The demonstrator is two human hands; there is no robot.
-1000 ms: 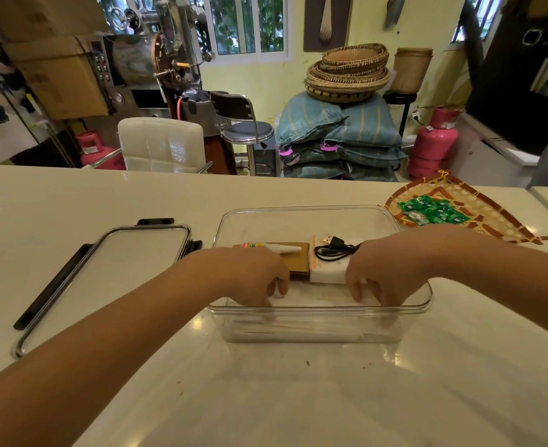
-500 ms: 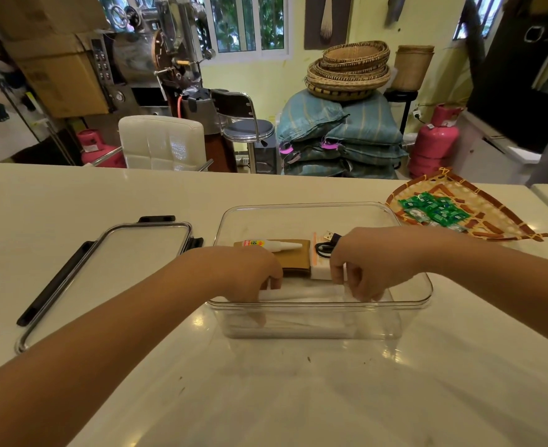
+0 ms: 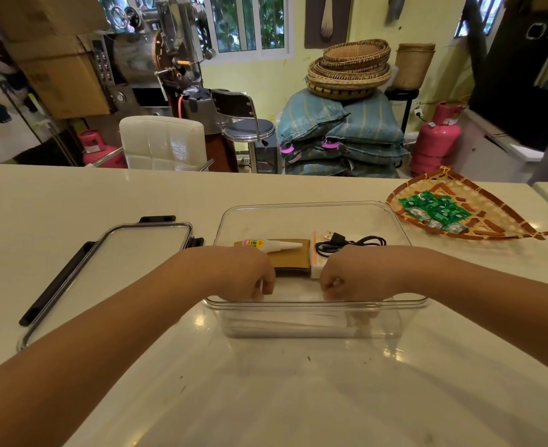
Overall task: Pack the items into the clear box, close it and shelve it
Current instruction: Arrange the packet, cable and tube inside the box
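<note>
The clear box (image 3: 298, 207) stands open on the counter in front of me. Inside lie a white glue tube (image 3: 274, 245) on a brown wallet (image 3: 293, 264), a white block with an orange stripe (image 3: 315, 266) and a black USB cable (image 3: 351, 244). My left hand (image 3: 247, 277) and my right hand (image 3: 347, 280) reach over the near rim with fingers curled downward. Through the near wall a pale flat item (image 3: 290, 327) lies along the bottom, with my right fingertips at its right end. My fingers hide how they grip it. The box's lid (image 3: 130, 253) lies flat to the left.
A woven tray (image 3: 505, 232) holding several green packets (image 3: 435, 208) sits at the right. The counter's far edge runs behind the box, with a white chair (image 3: 163, 143), a stool and pink gas cylinders beyond it.
Both hands have drawn closer together and nearer the box's front wall. My right hand has come off the cable, which now shows in full.
</note>
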